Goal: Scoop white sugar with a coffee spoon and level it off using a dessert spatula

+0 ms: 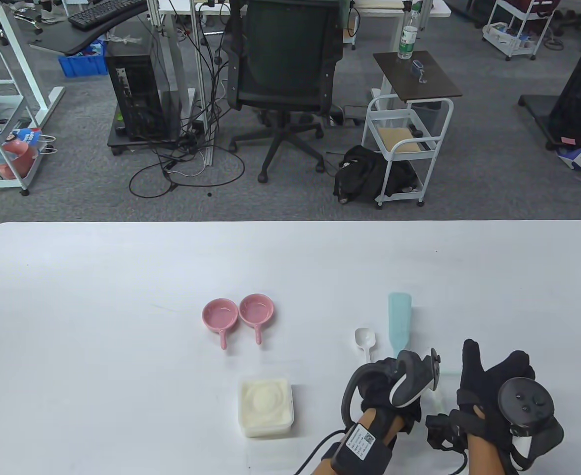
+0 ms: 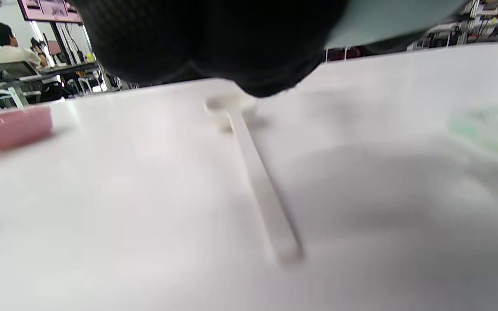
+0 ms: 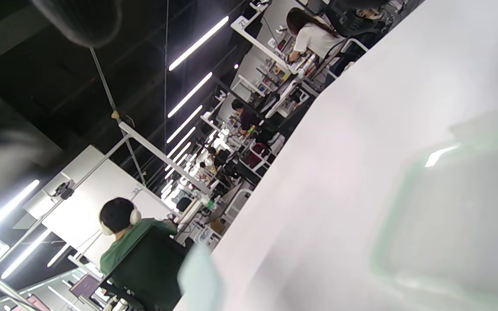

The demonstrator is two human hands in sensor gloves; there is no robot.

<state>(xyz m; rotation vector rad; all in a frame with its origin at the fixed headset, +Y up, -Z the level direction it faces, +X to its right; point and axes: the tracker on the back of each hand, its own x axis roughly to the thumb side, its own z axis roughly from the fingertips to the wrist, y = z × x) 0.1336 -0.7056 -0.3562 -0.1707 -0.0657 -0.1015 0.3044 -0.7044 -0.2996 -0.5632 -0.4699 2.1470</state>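
The small white plastic coffee spoon [image 1: 365, 341] lay flat beside the pale blue dessert spatula [image 1: 400, 321]; the left hand [image 1: 394, 386] hovered over its handle (grip hidden, right hand [image 1: 493, 391] relaxed). Pinching mid-handle seemed wise.

Spoon [image 1: 364, 341] just left of spatula [image 1: 400, 319]

a broad white table [image 1: 122, 396] with rounded corners carries everything. two pink handled dishes [image 1: 238, 312] sit side by side, touching, near the middle. nearer the person stands a square tub of white sugar [image 1: 265, 406]. to the right lie a small white spoon [image 1: 365, 342] and, just beside it, a pale blue spatula [image 1: 399, 321].
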